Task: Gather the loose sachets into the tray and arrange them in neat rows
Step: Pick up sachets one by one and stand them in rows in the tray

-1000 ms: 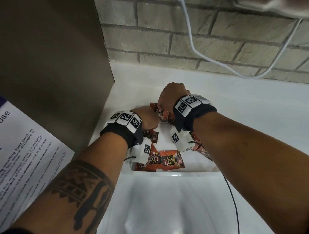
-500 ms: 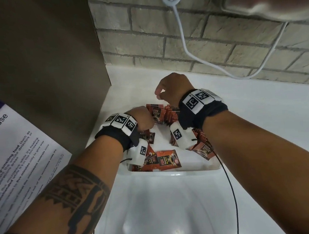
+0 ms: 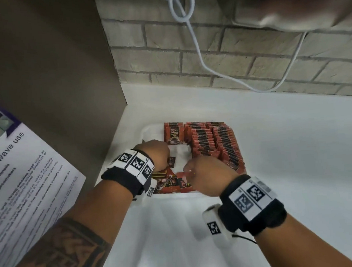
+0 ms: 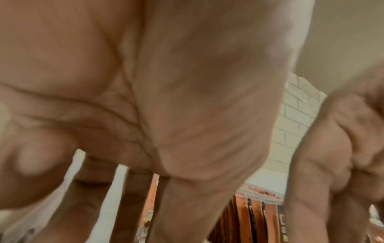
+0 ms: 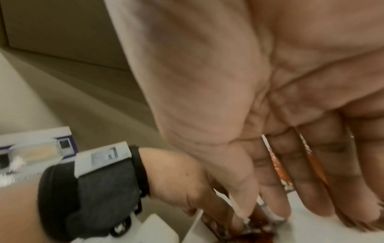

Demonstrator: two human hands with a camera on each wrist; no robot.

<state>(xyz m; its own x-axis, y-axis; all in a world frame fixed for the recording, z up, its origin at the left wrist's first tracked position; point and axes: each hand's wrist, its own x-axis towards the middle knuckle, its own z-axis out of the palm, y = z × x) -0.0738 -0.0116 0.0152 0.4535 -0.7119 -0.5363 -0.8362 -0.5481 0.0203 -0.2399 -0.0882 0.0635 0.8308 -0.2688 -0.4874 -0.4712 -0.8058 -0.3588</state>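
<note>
Several loose sachets (image 3: 176,185) under both hands' grip.

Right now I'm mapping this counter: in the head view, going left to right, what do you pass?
Microwave notice → brown panel → left hand → loose flat sachets → right hand → standing sachet rows → bare white counter.

Both hands pulled back from far end of tray (image 3: 147,129) to near end. Right hand (image 3: 211,178) now down on the loose sachets (image 3: 176,184) at the near edge, left hand (image 3: 154,155) beside it. Standing rows of sachets (image 3: 211,143) now uncovered at the far right.
</note>
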